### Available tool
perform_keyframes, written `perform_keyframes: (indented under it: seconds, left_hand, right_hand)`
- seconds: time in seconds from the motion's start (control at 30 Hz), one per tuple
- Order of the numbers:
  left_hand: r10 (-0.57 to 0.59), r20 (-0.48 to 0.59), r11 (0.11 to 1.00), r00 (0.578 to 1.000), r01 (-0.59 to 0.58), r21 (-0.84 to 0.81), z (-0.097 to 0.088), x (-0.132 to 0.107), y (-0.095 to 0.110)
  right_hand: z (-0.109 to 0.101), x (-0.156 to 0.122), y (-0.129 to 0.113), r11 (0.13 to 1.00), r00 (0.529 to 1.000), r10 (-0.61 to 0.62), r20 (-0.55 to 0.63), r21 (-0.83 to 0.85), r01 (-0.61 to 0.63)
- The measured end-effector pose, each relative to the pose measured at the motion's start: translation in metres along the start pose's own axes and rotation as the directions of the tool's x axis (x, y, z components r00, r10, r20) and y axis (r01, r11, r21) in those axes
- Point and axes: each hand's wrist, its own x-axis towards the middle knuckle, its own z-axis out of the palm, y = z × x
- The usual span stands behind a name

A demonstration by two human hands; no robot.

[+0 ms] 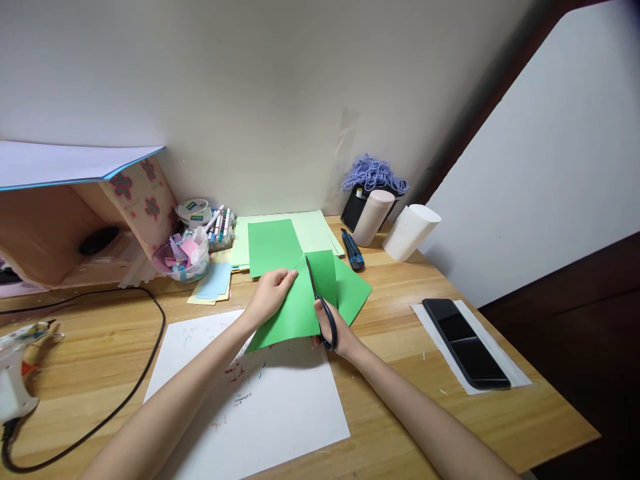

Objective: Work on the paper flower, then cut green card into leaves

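My left hand pinches the left edge of a green sheet of paper, holding it above the desk. Gripped by their dark handles in my right hand is a pair of scissors. The blades lie along a cut in the green sheet, pointing away from me, and a flap stands to their right. Another green piece lies beneath on the right. Behind my left hand, a green rectangle rests on pale green sheets. Below my hands lies a white marked sheet.
At the left are a glue gun with a looping black cord, a cardboard box and a tub of paper scraps. A utility knife, a white roll and a pinkish cylinder stand behind; a phone lies right.
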Motion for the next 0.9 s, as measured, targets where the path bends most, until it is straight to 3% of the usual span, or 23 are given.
perform_keyframes:
  seconds: [0.23,0.4,0.63,0.9]
  left_hand:
    - [-0.049,0.075,0.997,0.996,0.053,-0.047,-0.006,0.0,0.008]
    - [-0.043,-0.004,0.998,0.999,0.043,-0.035,-0.012,0.001,0.014]
    - [-0.033,-0.009,0.999,0.999,0.033,-0.044,-0.007,0.001,0.005]
    - [0.012,-0.042,0.999,0.999,-0.011,0.031,0.0,-0.001,0.005]
  right_hand:
    - [-0.001,-0.003,-0.005,0.999,0.999,0.037,0.021,0.011,-0.038]
    - [0.005,-0.005,0.001,0.994,0.993,0.092,0.071,0.054,-0.096]
    - [0.012,-0.01,-0.001,0.988,0.987,0.126,0.097,0.078,-0.134]
    - [0.011,-0.013,-0.009,0.993,0.992,0.089,0.092,0.072,-0.096]
